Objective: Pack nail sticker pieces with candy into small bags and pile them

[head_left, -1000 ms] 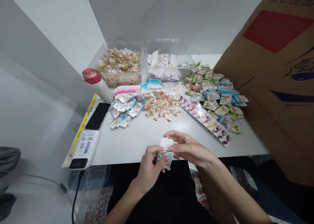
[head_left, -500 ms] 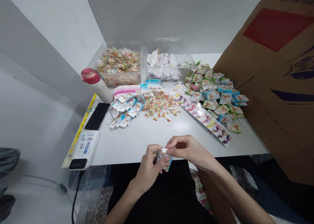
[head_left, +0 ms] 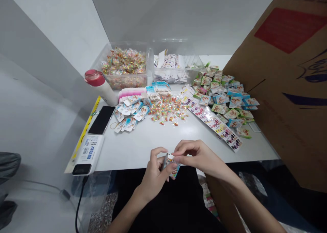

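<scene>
My left hand (head_left: pixel 154 173) grips a small printed cardboard box (head_left: pixel 170 165) at the near edge of the white table (head_left: pixel 143 141). My right hand (head_left: pixel 198 154) pinches the top flap of that same box, fingers pressed together over it. Both hands hover just above the table edge, over my dark lap. Ahead lie loose colourful candy packets (head_left: pixel 168 111), a fan of flat unfolded box blanks (head_left: pixel 130 113), and a pile of finished small boxes (head_left: pixel 224 95).
Two clear tubs stand at the back: one with candy packets (head_left: pixel 125 69), one with sticker sheets (head_left: pixel 173 69). A sticker strip (head_left: pixel 214 122) runs diagonally. A red-capped bottle (head_left: pixel 100 86), phone (head_left: pixel 102 120) and power bank (head_left: pixel 88 154) sit left. A big cardboard box (head_left: pixel 288 86) stands right.
The white flap that stood up from the small box has been folded down by my right fingers. Both hands stayed in place at the table edge.
</scene>
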`<state>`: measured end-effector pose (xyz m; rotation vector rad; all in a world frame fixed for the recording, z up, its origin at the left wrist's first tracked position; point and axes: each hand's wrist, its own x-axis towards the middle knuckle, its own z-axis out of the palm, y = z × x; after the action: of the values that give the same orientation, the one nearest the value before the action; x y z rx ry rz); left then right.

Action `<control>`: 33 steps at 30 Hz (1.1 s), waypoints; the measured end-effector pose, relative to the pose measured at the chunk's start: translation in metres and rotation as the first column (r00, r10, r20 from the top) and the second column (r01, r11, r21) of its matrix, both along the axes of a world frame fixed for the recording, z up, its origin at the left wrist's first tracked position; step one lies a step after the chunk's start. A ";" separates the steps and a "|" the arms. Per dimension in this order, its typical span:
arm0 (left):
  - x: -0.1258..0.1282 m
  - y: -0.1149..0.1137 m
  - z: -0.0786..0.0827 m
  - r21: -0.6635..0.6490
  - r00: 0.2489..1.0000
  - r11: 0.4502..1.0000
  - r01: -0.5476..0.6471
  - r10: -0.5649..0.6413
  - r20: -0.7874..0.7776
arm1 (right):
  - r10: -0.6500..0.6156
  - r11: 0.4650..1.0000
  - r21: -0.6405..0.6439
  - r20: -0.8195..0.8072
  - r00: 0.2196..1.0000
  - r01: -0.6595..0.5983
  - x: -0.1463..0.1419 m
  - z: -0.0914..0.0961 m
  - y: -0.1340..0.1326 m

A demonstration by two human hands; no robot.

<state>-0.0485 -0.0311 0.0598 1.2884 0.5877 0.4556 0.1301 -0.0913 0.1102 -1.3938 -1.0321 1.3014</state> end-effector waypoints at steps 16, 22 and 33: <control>-0.001 -0.002 -0.017 0.258 0.981 0.955 -0.145 0.105 0.162 | 0.215 0.964 0.092 0.269 0.939 -0.248 0.001 0.010 -0.022; 0.005 0.013 -0.016 0.550 0.958 0.796 -0.251 0.122 0.261 | -0.026 0.959 0.278 0.248 0.969 -0.046 -0.005 -0.007 -0.018; 0.016 0.013 -0.026 0.384 0.992 0.918 -0.098 0.060 0.110 | -0.115 0.911 0.403 0.456 0.882 -0.090 -0.002 -0.026 -0.016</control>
<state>-0.0325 -0.0179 0.0335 1.6146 0.4826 0.7250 0.1276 -0.1071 0.0838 -1.4022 -1.5233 0.6703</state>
